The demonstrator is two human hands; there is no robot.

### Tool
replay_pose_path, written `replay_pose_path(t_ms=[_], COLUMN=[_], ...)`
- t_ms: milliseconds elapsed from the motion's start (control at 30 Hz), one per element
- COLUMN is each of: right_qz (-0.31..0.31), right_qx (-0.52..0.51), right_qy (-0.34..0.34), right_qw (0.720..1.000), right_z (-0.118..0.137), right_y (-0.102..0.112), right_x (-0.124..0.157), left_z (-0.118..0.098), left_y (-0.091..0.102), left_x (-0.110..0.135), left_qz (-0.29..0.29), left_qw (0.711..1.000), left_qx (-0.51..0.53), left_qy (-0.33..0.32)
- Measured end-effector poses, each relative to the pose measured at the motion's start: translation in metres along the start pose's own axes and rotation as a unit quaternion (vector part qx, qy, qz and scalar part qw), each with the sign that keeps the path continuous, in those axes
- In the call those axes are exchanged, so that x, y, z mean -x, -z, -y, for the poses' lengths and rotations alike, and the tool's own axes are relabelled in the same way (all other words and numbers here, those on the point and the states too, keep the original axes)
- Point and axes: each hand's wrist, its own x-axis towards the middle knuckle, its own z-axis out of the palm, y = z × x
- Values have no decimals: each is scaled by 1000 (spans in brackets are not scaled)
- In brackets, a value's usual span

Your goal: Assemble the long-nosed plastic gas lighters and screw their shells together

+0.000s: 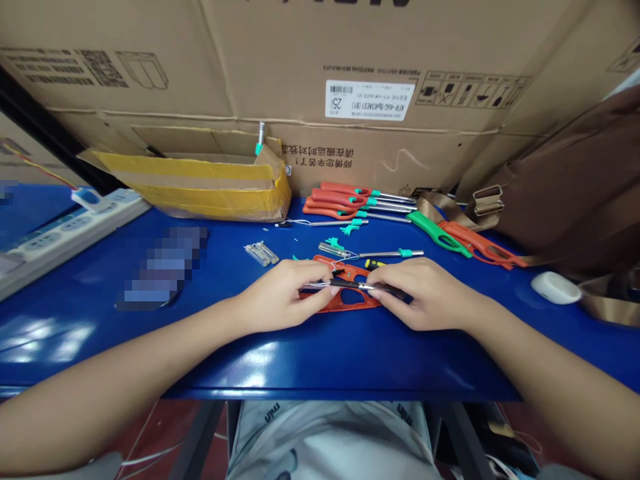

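Note:
My left hand (297,290) is closed, pinching a thin metal tube (311,285) with white wire and a dark section running to the right. My right hand (425,293) is closed around a slim black tool (395,291), whose shiny metal tip (367,287) meets the dark section between my hands. Its exact kind is hard to make out. Beneath both hands lie orange lighter shell halves (345,304), partly covered by my fingers. A yellow-and-black handle (375,265) shows just behind my right hand. Beyond it rests a lighter tube (385,254) with a green collar.
Several orange lighters (335,197) and a green one (440,235) lie at the back. Clear fuel tanks (261,253) sit left of them. A yellow-taped cardboard box (200,193), a power strip (65,230), a blurred-out object (165,267) and a white case (556,287) are around.

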Motion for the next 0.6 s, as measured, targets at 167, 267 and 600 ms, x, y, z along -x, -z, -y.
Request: replay_pose_path(t_ms=[167, 267, 600], right_qz=[19, 21, 33], right_qx=[3, 6, 12], right_qy=[-2, 2, -2], right_qw=[1000, 1000, 999], right_z=[-1, -1, 1], right_y=[0, 0, 2], right_x=[1, 1, -1], left_z=[-1, -1, -5], left_y=[1, 2, 4], left_x=[0, -1, -1], left_qz=[2, 5, 50], left_qw=[1000, 1000, 985], left_qx=[-8, 10, 143], left_qy=[-17, -8, 82])
